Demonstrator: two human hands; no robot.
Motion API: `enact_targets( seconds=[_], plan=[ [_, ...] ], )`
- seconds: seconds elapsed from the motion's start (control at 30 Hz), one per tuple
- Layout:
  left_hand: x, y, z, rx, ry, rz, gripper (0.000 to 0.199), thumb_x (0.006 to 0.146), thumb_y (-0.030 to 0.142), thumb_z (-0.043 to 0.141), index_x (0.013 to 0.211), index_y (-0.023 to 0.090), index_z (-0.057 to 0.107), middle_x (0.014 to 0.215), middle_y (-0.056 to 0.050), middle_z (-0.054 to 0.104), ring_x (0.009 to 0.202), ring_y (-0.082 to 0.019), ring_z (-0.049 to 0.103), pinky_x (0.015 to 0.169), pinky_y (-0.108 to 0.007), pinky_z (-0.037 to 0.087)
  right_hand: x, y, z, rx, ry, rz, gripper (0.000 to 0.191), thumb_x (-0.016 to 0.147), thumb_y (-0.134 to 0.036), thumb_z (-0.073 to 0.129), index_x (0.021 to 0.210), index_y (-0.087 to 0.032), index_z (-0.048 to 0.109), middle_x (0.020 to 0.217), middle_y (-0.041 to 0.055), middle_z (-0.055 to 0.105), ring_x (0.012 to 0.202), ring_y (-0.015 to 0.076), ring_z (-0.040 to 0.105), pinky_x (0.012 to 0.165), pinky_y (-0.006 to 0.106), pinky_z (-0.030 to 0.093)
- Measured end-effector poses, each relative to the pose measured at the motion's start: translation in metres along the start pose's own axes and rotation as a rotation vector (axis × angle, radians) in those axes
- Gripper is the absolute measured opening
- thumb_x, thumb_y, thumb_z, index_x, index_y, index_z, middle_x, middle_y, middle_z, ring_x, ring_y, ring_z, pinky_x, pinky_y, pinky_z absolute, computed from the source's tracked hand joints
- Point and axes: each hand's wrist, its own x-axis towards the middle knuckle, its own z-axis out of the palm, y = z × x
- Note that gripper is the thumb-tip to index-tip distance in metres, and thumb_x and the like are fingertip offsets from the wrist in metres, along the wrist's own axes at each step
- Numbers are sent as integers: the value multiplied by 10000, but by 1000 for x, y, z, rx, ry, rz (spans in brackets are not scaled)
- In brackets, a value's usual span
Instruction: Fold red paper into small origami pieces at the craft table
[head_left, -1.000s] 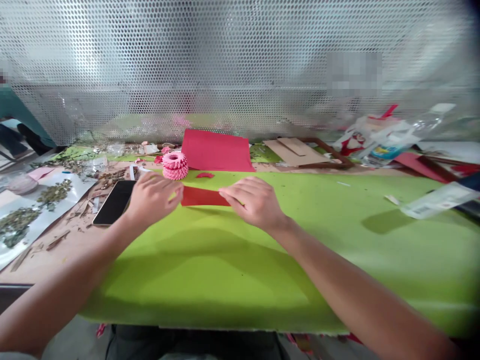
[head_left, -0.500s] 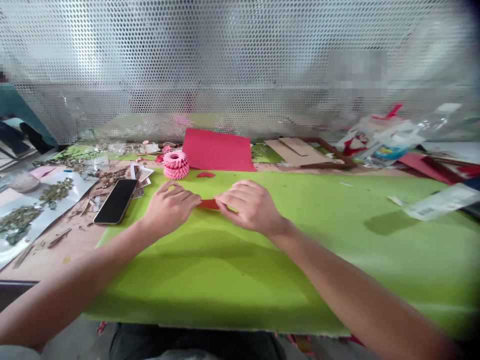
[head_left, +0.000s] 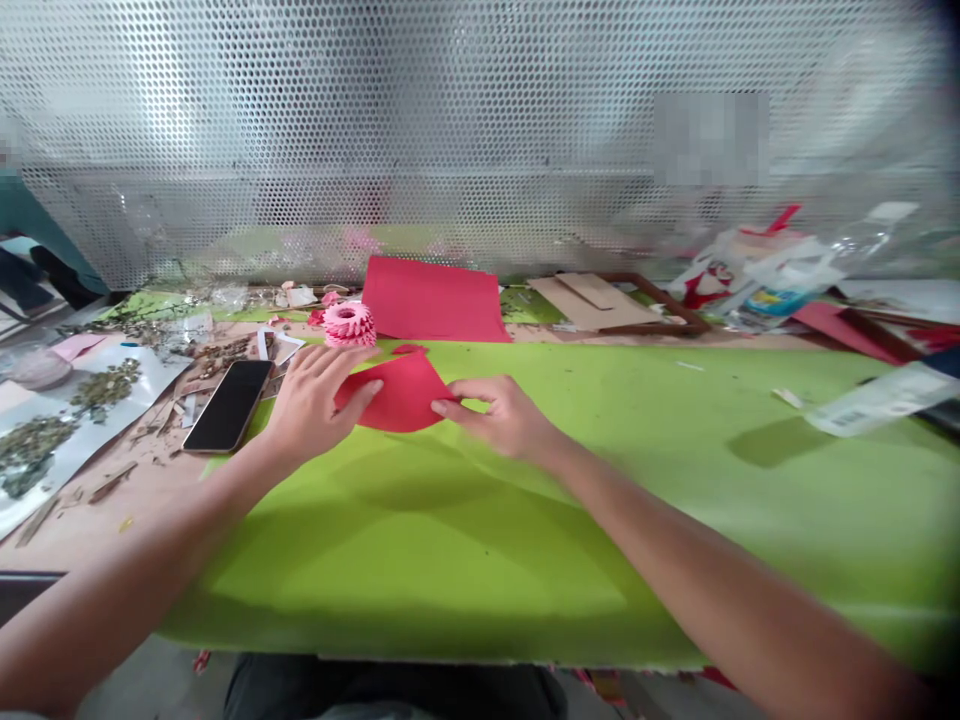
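I can't make out a single legible word from here. Far beyond the right hand (head_left: pixel 510 418), a white plastic bag (head_left: pixel 720 285) carries a red printed mark, with a blue-and-yellow label (head_left: pixel 772 303) just beside it. Off to that hand's right, a clear packet (head_left: pixel 885 398) bears a white sticker with what looks like a barcode. All of this print is too blurred for me to read.

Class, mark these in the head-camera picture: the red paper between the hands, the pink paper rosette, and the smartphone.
Red paper (head_left: pixel 401 395), head view, middle of the sheet
Pink paper rosette (head_left: pixel 349 325), head view, its top face
Smartphone (head_left: pixel 227 405), head view, centre of its dark screen
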Motion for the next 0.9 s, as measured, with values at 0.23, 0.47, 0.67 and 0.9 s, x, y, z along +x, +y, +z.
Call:
enact_targets(
  seconds=[0.23, 0.47, 0.67, 0.9],
  plan=[
    [-6, 25, 5, 83, -104, 212, 754, 842, 571, 610, 1459, 203, 381, 1437, -163, 515, 1311, -335, 482, 1158, -505, 247, 0, -7, 9, 33, 368, 16, 519, 828, -583, 650, 536, -171, 530, 484, -35, 455, 452, 87, 387, 415, 234, 273],
    [-5, 19, 7, 98, -155, 199, 579, 898, 215, 503, 1465, 211, 386, 1356, -115, 603, 1199, -284, 589, 1013, -421, 445, -2, -10, 14, -246, 388, -215, 646, 824, -676, 582, 455, -189, 368, 435, -53, 346, 415, 69, 290, 415, 255, 246],
    [1, -10, -9, 0, -79, 166, 508, 878, 122, 444, 1354, 269, 540, 1251, -52, 677, 1175, -267, 610, 1010, -435, 480, 1, -12, -8, -640, 281, -444, 420, 965, -460, 537, 673, -184, 661, 603, 12, 657, 580, 130, 578, 571, 268, 448],
    [-12, -41, -6, -97, -503, 220, 553, 838, 135, 418, 1305, 359, 613, 1244, 12, 691, 1079, -243, 679, 925, -384, 546, -36, -7, -24, -655, -30, -362, 239, 978, -267, 522, 1048, -171, 730, 1067, 37, 764, 992, 173, 695, 898, 332, 533]
  ],
)
